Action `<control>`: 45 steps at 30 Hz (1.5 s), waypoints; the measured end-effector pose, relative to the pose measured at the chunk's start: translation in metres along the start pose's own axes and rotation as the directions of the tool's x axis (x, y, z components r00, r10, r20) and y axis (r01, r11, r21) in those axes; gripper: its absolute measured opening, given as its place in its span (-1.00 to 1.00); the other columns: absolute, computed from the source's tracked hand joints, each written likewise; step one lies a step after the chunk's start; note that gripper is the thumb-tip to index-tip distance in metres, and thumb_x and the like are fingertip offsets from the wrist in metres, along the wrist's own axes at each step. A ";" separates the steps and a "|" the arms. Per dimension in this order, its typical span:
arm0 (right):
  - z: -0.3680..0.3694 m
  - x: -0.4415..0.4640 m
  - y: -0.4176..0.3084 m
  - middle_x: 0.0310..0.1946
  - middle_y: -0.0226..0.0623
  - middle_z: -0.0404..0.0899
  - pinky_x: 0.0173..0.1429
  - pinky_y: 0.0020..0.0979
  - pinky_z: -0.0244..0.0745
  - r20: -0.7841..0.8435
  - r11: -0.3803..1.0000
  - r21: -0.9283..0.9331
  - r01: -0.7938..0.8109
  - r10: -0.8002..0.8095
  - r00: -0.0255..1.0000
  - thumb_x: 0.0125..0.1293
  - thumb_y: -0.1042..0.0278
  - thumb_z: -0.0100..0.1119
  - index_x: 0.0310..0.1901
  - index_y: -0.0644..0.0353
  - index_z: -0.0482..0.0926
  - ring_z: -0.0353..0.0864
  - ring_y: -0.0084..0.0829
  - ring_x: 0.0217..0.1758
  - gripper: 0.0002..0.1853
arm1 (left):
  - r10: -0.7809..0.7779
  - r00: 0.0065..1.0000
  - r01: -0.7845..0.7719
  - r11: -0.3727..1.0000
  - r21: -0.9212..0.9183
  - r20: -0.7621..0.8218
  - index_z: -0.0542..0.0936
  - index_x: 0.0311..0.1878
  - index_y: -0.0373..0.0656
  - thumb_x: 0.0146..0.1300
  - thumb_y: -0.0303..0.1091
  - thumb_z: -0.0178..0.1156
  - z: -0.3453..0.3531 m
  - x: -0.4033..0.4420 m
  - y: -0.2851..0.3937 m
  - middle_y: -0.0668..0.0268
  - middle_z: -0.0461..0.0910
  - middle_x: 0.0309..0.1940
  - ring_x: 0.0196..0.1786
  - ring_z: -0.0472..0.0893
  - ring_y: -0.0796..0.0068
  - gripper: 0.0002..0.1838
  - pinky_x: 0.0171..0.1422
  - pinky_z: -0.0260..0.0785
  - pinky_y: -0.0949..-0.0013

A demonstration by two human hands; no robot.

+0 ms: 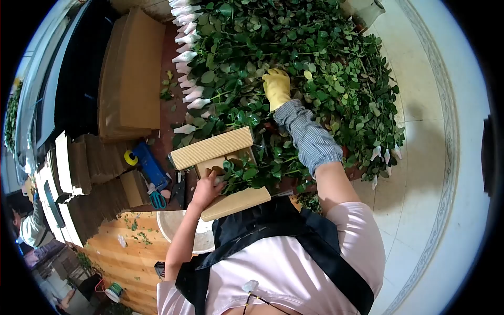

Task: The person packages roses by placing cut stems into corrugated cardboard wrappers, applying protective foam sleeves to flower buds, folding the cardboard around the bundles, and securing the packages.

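Note:
A large heap of leafy rose stems (pixel 341 84) covers the table, their pale sleeved rose heads (pixel 188 56) lined along its left edge. My right hand (pixel 276 86), in a yellow glove with a striped grey sleeve, rests on the heap with fingers curled down among the leaves. What it grips, if anything, is hidden. My bare left hand (pixel 206 190) is inside an open cardboard wrap (pixel 212 148), its fingers closed around the pale head of a rose (pixel 218 180). Leafy stems from that rose side run right, out of the wrap, whose near flap (pixel 236 202) lies close to my apron.
Left of the table stand tall cardboard sheets (pixel 134 73) and stacked cardboard (pixel 100 163). Teal scissors (pixel 157 199), a blue tool (pixel 151 164) and yellow tape (pixel 130 157) lie nearby. A white basin (pixel 170 223) sits below. Another person (pixel 32 226) is at far left.

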State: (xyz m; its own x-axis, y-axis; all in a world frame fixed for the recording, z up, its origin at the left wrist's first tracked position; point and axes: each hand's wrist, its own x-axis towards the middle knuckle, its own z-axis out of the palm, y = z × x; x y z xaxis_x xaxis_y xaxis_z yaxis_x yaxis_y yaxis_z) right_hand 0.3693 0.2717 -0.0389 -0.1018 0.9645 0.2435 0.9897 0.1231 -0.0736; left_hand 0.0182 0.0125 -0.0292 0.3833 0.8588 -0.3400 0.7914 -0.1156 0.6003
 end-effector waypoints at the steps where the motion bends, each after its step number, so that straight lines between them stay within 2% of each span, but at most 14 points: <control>1: -0.020 0.002 -0.008 0.00 -0.25 0.69 0.36 -0.15 0.39 -0.146 0.996 0.069 0.054 -0.044 0.988 0.12 0.36 0.30 -0.21 0.05 0.73 0.58 -0.18 0.20 -0.82 | -0.014 0.999 0.019 0.991 -0.131 0.043 0.48 0.15 -0.29 0.22 -0.29 0.37 -0.006 -0.002 0.010 -0.12 0.47 0.10 0.05 0.56 -0.24 -0.51 0.07 0.48 -0.02; 6: -0.094 -0.009 -0.037 -0.04 -0.17 0.70 0.31 -0.15 0.47 -0.173 0.938 0.288 0.191 -0.145 0.974 0.24 0.35 0.30 0.04 0.14 0.66 0.63 -0.18 0.12 -0.67 | 0.132 0.991 -0.120 0.939 -0.323 0.015 0.45 0.26 -0.26 0.25 -0.40 0.31 -0.017 -0.006 0.011 -0.05 0.45 0.13 0.14 0.54 -0.10 -0.49 0.18 0.45 0.12; 8: -0.086 -0.025 -0.033 -0.08 -0.14 0.71 0.13 -0.14 0.57 0.318 0.981 0.171 -0.094 0.036 0.947 0.28 0.30 0.29 0.18 0.17 0.56 0.67 -0.16 0.02 -0.57 | 0.068 0.980 0.043 0.848 -0.528 0.188 0.42 0.31 -0.20 0.25 -0.47 0.28 -0.022 -0.011 0.004 0.04 0.43 0.15 0.21 0.54 0.01 -0.46 0.23 0.45 0.19; 12: -0.043 -0.047 -0.034 -0.18 -0.25 0.72 0.00 -0.17 0.60 0.576 0.982 -0.150 0.113 -0.006 0.817 0.26 0.27 0.28 0.11 0.00 0.59 0.69 -0.17 -0.02 -0.63 | 0.071 0.980 0.011 0.913 -0.407 0.184 0.42 0.33 -0.18 0.25 -0.46 0.28 -0.021 -0.008 0.004 0.06 0.44 0.13 0.19 0.56 0.05 -0.44 0.20 0.47 0.21; 17: -0.001 -0.055 -0.027 -0.19 -0.22 0.74 0.07 -0.17 0.59 0.241 0.962 -0.109 0.252 -0.220 0.945 0.28 0.41 0.17 -0.08 0.03 0.70 0.73 -0.20 -0.08 -0.79 | 0.121 0.991 -0.117 0.991 -0.059 0.061 0.49 0.20 -0.16 0.21 -0.21 0.38 -0.014 0.000 0.018 -0.04 0.60 -0.04 -0.07 0.66 -0.13 -0.47 0.01 0.54 0.02; 20: -0.074 -0.038 -0.055 -0.18 -0.19 0.74 0.11 -0.18 0.59 0.351 0.993 -0.011 0.118 -0.106 0.930 0.28 0.41 0.18 -0.14 0.07 0.71 0.72 -0.21 -0.04 -0.83 | -0.007 0.992 -0.010 0.991 0.134 0.128 0.50 0.19 -0.15 0.21 -0.17 0.38 -0.017 -0.003 0.024 -0.08 0.64 -0.13 -0.07 0.66 -0.10 -0.47 -0.01 0.55 0.03; 24: -0.136 -0.037 -0.077 -0.12 -0.15 0.70 0.21 -0.19 0.55 -0.281 0.907 0.172 0.384 -0.329 0.902 -0.07 0.68 0.29 -0.08 0.16 0.64 0.65 -0.14 0.07 -0.58 | -0.010 0.997 0.012 1.000 -0.026 0.083 0.51 0.18 -0.15 0.20 -0.21 0.36 -0.014 -0.006 0.019 -0.10 0.67 -0.20 -0.03 0.66 -0.13 -0.50 0.03 0.53 0.03; 29: -0.162 -0.033 -0.018 -0.33 -0.11 0.68 -0.16 -0.14 0.63 -0.025 0.991 0.122 -0.056 0.059 0.998 0.10 0.72 0.13 -0.09 0.18 0.67 0.70 -0.09 -0.25 -0.66 | 0.162 0.986 -0.138 0.907 -0.398 0.027 0.46 0.26 -0.14 0.14 -0.36 0.35 -0.003 -0.008 0.000 -0.02 0.54 0.06 0.08 0.59 -0.12 -0.42 0.16 0.48 0.11; 32: -0.194 -0.060 0.011 -0.24 -0.12 0.70 -0.10 -0.17 0.65 -0.284 0.979 0.127 0.161 -0.120 0.951 0.11 0.75 0.13 0.01 0.20 0.67 0.70 -0.09 -0.25 -0.58 | 0.173 0.985 -0.152 0.911 -0.383 0.020 0.39 0.33 -0.09 0.05 -0.34 0.46 -0.007 -0.010 0.003 0.05 0.41 0.15 0.14 0.53 -0.13 -0.26 0.21 0.46 0.09; 34: -0.211 -0.084 0.012 -0.11 -0.04 0.72 -0.03 -0.30 0.66 -0.105 0.909 0.409 0.084 -0.044 0.993 0.02 0.85 0.06 0.09 0.22 0.65 0.71 -0.11 -0.18 -0.44 | 0.292 0.951 -0.297 0.954 -0.036 -0.099 0.42 0.31 -0.11 0.00 -0.34 0.46 -0.011 -0.010 0.000 0.07 0.42 0.09 0.14 0.50 -0.10 -0.26 0.22 0.43 0.08; 36: -0.219 -0.102 0.015 -0.13 -0.02 0.71 -0.02 -0.29 0.66 0.094 0.949 0.261 0.180 -0.210 0.973 0.00 0.87 0.00 0.13 0.22 0.64 0.71 -0.13 -0.16 -0.38 | 0.306 0.944 -0.311 0.950 -0.027 -0.125 0.50 0.24 -0.18 -0.03 -0.35 0.44 -0.006 -0.009 -0.011 0.03 0.46 0.02 0.12 0.46 -0.11 -0.32 0.24 0.39 0.01; 38: -0.244 -0.121 -0.022 -0.05 -0.06 0.68 0.12 -0.29 0.58 0.350 0.785 0.619 -0.025 -0.248 0.903 0.04 0.81 -0.03 0.05 0.29 0.65 0.68 -0.17 0.02 -0.48 | 0.324 0.931 -0.341 0.937 -0.082 -0.165 0.49 0.27 -0.18 -0.02 -0.34 0.44 -0.004 -0.008 -0.017 0.02 0.50 0.03 0.13 0.48 -0.11 -0.31 0.24 0.39 0.04; 40: -0.193 -0.151 -0.019 -0.16 -0.06 0.71 -0.01 -0.24 0.65 0.342 0.853 0.448 0.270 -0.442 0.829 0.02 0.81 -0.03 0.04 0.24 0.69 0.71 -0.16 -0.09 -0.46 | 0.212 0.969 -0.228 0.964 -0.137 -0.124 0.47 0.27 -0.23 0.09 -0.27 0.41 -0.003 -0.020 -0.018 -0.03 0.58 -0.01 0.06 0.56 -0.17 -0.35 0.17 0.44 0.01; 45: -0.075 -0.228 -0.025 -0.20 -0.15 0.72 0.02 -0.26 0.66 0.622 0.991 0.135 -0.001 -0.084 0.778 0.29 0.64 0.01 0.16 0.07 0.65 0.70 -0.11 -0.12 -0.55 | 0.189 0.982 -0.186 0.962 -0.201 -0.007 0.44 0.26 -0.22 0.11 -0.28 0.41 -0.010 -0.019 -0.004 -0.03 0.57 0.04 0.07 0.58 -0.18 -0.37 0.11 0.47 0.01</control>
State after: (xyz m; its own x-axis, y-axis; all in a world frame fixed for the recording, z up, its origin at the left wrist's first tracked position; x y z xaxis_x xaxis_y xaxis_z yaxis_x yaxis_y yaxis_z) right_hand 0.3751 0.0307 -0.0200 -0.2256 0.8854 -0.4064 0.9670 0.1527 -0.2041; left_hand 0.0027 0.0017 -0.0182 0.5226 0.8248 -0.2157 0.5938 -0.1706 0.7863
